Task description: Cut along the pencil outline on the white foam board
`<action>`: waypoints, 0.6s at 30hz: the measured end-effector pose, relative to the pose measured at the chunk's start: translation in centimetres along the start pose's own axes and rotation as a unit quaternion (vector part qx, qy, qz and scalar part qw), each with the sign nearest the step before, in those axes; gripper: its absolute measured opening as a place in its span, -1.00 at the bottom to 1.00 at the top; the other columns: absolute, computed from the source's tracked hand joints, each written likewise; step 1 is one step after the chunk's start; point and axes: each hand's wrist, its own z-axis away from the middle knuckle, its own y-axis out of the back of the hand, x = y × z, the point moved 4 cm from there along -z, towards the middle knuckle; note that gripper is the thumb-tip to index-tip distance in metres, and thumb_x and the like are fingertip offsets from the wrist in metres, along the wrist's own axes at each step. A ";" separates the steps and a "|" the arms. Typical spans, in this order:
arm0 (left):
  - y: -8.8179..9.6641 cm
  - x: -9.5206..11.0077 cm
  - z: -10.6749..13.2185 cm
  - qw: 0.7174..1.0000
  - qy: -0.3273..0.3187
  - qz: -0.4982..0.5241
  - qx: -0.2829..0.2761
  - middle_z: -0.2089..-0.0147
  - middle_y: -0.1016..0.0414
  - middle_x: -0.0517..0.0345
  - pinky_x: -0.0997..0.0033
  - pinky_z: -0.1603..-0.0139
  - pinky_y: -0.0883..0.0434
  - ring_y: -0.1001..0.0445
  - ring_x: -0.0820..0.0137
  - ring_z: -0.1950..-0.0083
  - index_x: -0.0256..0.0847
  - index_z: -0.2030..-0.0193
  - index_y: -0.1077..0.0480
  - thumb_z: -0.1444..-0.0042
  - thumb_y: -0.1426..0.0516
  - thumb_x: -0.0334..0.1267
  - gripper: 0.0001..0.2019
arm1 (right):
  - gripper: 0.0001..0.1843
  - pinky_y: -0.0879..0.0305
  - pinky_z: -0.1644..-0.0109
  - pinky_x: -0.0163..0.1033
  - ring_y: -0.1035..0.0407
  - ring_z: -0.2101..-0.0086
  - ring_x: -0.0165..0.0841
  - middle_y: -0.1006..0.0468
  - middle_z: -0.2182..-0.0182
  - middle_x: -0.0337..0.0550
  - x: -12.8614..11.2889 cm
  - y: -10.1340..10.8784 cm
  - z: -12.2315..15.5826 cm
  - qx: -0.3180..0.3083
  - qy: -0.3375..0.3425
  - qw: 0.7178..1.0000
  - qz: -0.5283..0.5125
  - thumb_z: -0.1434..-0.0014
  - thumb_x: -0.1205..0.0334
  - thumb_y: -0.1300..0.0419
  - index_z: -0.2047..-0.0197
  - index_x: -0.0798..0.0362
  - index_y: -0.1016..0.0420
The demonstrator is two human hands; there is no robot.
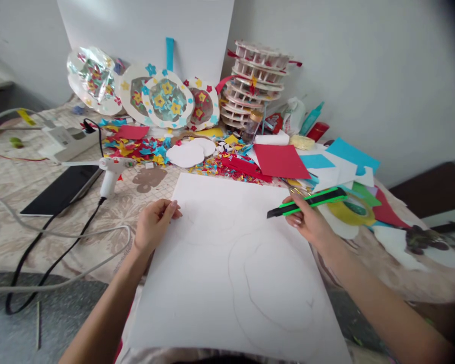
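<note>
A large white sheet (197, 293) lies before me, its near edge reaching past the table. Faint curved pencil-like lines, one roughly nested in another, run over its right half. My left hand (157, 222) is closed at the sheet's left edge, thumb and curled fingers meeting there. In my right hand (305, 220), over the sheet's far right edge, is a green and black utility knife (314, 199). The knife's dark tip points left above the sheet; whether any blade is out I cannot tell.
A white glue gun (109, 177) and a black tablet-like slab (62, 189) lie left, among cables. Paper scraps (159, 149), white ovals (185, 154) and red paper (282, 161) lie beyond. Decorated round lanterns (169, 98) and a tiered model (254, 81) stand behind; yellow tape (335, 212) sits right.
</note>
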 end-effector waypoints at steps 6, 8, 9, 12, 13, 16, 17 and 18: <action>0.0 0.0 0.0 1.000 -0.011 0.006 0.001 0.47 -0.54 0.15 0.48 0.39 -0.37 -0.46 0.45 0.44 -0.21 0.40 -0.44 -0.16 -0.10 -0.05 -0.72 | -0.66 0.05 0.67 -0.37 0.02 0.68 -0.53 -0.10 0.71 -0.39 0.5 -2.3 1.8 -0.073 0.014 0.997 0.037 -0.04 -0.07 -0.35 0.39 0.07 -0.54; 0.0 0.1 0.2 1.000 -0.010 0.008 0.002 0.47 -0.54 0.15 0.49 0.40 -0.36 -0.46 0.46 0.44 -0.21 0.39 -0.44 -0.17 -0.10 -0.06 -0.72 | -0.66 0.05 0.66 -0.37 0.00 0.68 -0.54 -0.14 0.70 -0.37 1.0 -2.3 1.8 -0.081 0.018 0.996 0.040 -0.06 -0.07 -0.34 0.38 0.07 -0.54; 0.1 0.1 0.2 1.000 -0.007 0.011 0.007 0.48 -0.53 0.15 0.50 0.42 -0.36 -0.46 0.46 0.45 -0.22 0.39 -0.44 -0.18 -0.09 -0.06 -0.71 | -0.66 0.05 0.66 -0.37 0.00 0.68 -0.54 -0.15 0.70 -0.37 1.3 -2.1 1.7 -0.084 0.017 0.996 0.040 -0.07 -0.07 -0.33 0.37 0.07 -0.54; 0.4 0.3 0.4 0.998 0.000 0.035 0.047 0.47 -0.51 0.14 0.52 0.47 -0.34 -0.45 0.46 0.45 -0.24 0.35 -0.43 -0.21 -0.05 -0.04 -0.69 | -0.68 0.05 0.66 -0.38 -0.01 0.68 -0.53 -0.14 0.71 -0.37 2.0 -1.5 1.5 -0.079 0.017 0.996 0.039 -0.08 -0.04 -0.33 0.37 0.07 -0.54; 0.6 0.4 0.5 0.997 0.000 0.047 0.068 0.46 -0.51 0.14 0.53 0.48 -0.34 -0.46 0.46 0.43 -0.24 0.30 -0.43 -0.22 -0.04 -0.03 -0.69 | -0.68 0.04 0.66 -0.38 -0.01 0.67 -0.53 -0.14 0.71 -0.37 2.0 -1.3 1.5 -0.076 0.017 0.996 0.038 -0.08 -0.04 -0.33 0.37 0.07 -0.54; 1.1 0.4 0.9 0.990 -0.003 0.081 0.117 0.32 -0.52 0.14 0.54 0.46 -0.36 -0.49 0.45 0.36 -0.22 0.10 -0.37 -0.18 -0.10 -0.03 -0.69 | -0.66 0.02 0.66 -0.40 -0.01 0.68 -0.54 -0.11 0.71 -0.38 1.7 -0.8 1.3 -0.066 0.024 0.997 0.033 -0.04 -0.07 -0.36 0.36 0.07 -0.55; 1.3 0.4 1.0 0.989 0.000 0.087 0.121 0.24 -0.53 0.12 0.54 0.45 -0.37 -0.50 0.45 0.34 -0.21 0.05 -0.34 -0.16 -0.13 -0.04 -0.67 | -0.64 0.01 0.66 -0.40 -0.02 0.68 -0.54 -0.11 0.71 -0.38 1.4 -0.6 1.2 -0.061 0.027 0.997 0.031 -0.03 -0.08 -0.36 0.36 0.07 -0.55; 1.4 0.3 1.2 0.989 0.005 0.088 0.117 0.17 -0.52 0.10 0.54 0.43 -0.38 -0.50 0.46 0.32 -0.20 0.03 -0.33 -0.13 -0.16 -0.05 -0.66 | -0.63 0.00 0.66 -0.40 -0.02 0.68 -0.55 -0.11 0.71 -0.38 1.2 -0.5 1.1 -0.054 0.032 0.998 0.027 -0.03 -0.10 -0.36 0.36 0.07 -0.56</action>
